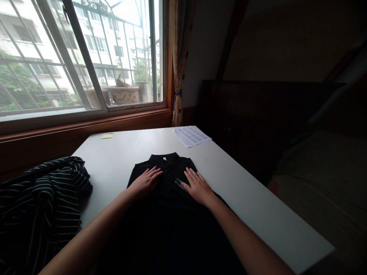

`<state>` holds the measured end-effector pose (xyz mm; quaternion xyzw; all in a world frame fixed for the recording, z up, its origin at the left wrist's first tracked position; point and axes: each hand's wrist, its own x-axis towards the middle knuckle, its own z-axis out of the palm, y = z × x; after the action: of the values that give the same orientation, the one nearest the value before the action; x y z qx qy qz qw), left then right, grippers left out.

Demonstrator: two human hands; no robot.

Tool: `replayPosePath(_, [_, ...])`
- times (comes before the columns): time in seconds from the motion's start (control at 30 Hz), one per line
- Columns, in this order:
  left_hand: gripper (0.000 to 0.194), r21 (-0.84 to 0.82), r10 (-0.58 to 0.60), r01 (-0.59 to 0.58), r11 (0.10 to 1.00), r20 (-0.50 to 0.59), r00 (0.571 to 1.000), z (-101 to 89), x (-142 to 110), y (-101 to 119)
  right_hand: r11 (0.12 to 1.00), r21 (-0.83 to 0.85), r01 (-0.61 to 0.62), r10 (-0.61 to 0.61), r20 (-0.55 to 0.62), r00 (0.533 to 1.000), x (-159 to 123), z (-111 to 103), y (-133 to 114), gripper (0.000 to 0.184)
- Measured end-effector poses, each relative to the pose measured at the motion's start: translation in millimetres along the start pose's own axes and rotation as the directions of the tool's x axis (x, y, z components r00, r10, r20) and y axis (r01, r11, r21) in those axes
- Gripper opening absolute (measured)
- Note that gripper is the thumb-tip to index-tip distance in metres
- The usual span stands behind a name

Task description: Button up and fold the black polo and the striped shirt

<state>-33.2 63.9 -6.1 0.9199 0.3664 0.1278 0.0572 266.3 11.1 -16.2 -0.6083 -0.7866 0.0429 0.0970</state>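
Note:
A black collared shirt [169, 214] lies front side up on the white table [229, 175], its collar pointing toward the far edge. A small pale label shows inside the collar. My left hand [147, 181] rests flat on the left chest of the shirt as I see it, fingers stretched out. On the other side of the button placket, my right hand [197, 186] lies flat with its fingers spread. Beside my right thumb is a light-edged strip [179, 183] on the shirt's chest. The shirt's lower part is too dark to make out.
A dark striped garment [46, 202] is heaped at the table's left edge. Printed papers [192, 136] lie at the far right corner, and yellow sticky notes [107, 135] at the far left. Beyond stand a barred window [114, 57] and a tied curtain [178, 99].

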Motion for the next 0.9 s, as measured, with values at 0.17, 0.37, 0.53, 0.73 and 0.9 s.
replayPosePath(0.17, [0.048,0.069,-0.098,0.102,0.992,-0.057,0.994,-4.0,-17.0,-15.2,1.0,0.003,0.0,0.0,0.004,1.0,-0.3,-1.3,-0.7,0.071])
replayPosePath(0.37, [0.052,0.074,-0.31,0.324,0.943,-0.157,0.938,-5.1,-45.4,-40.5,1.0,0.002,-0.003,0.003,0.001,1.0,0.2,-0.2,-1.0,0.071])
replayPosePath(0.53, [0.062,-0.006,-0.448,0.468,0.884,-0.3,0.842,-11.4,-57.6,-44.6,1.0,0.001,0.001,-0.001,-0.007,1.0,0.2,0.6,-0.9,0.07])
replayPosePath(0.73, [0.071,-0.195,-0.628,0.611,0.767,-0.033,0.777,-30.1,-55.2,-41.8,1.0,-0.009,-0.005,0.005,-0.012,1.0,-0.2,-0.3,-1.3,0.069])
replayPosePath(0.9, [0.058,-0.202,-0.636,0.619,0.759,-0.021,0.772,-34.1,-53.6,-39.5,1.0,-0.012,-0.005,0.005,-0.01,1.0,0.8,0.7,-0.2,0.071])
